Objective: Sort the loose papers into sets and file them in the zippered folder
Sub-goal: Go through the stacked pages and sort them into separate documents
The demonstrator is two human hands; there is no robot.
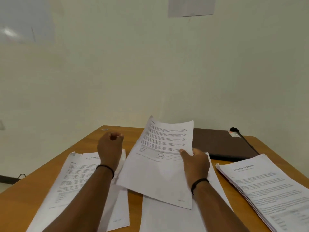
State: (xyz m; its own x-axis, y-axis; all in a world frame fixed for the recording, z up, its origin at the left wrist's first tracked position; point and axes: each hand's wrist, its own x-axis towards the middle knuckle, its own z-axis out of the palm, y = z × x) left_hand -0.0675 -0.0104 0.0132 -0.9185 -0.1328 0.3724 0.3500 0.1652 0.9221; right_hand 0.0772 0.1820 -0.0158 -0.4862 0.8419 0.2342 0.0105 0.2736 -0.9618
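My right hand [195,163] pinches a printed sheet [160,161] by its right edge and holds it tilted above the wooden table [23,203]. My left hand [111,146] hovers over the left pile with its fingers curled and nothing in them. A pile of printed papers [73,183] lies at the left under my left forearm. More white sheets [167,216] lie in the middle under the lifted one. A thick stack of papers [267,190] sits at the right. The dark brown zippered folder [220,143] lies closed at the back right.
The table stands against a plain pale wall. A sheet of paper [191,5] is stuck high on the wall. A small paper clip [105,129] lies near the table's back left corner. The table's left edge drops to the floor.
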